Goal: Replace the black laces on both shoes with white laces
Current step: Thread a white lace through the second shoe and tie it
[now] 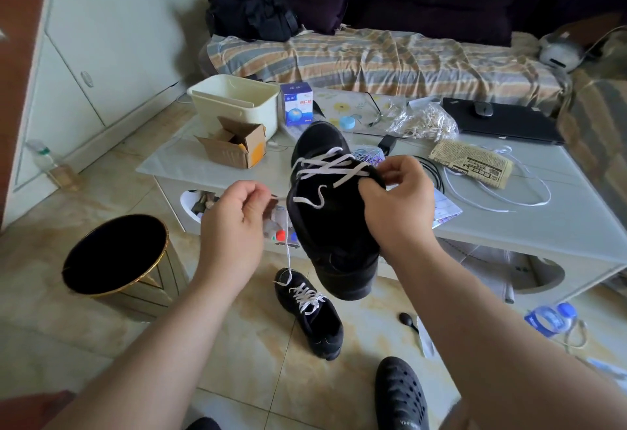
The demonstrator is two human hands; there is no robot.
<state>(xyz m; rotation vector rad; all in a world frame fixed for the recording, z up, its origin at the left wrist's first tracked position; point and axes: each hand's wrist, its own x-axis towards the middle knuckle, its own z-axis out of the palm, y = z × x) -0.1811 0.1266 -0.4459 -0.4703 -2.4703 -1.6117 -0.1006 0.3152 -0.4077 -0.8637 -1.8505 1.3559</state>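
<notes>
A black shoe (334, 226) hangs in the air in front of me, toe pointing away, with a white lace (325, 166) crossing its upper eyelets. My right hand (397, 198) grips the shoe's right side at the collar, fingers pinching near the lace. My left hand (234, 215) pinches one free end of the white lace, which trails down toward the floor. A second black shoe (314, 316) laced in white lies on the tiled floor below.
A low glass table (210, 161) holds a cream tub (237, 100), cardboard box (234, 141), laptop (502, 120), newspaper (473, 161) and cords. A black gold-rimmed bin (113, 253) stands at left. A black clog (400, 395) and a water bottle (551, 319) are on the floor.
</notes>
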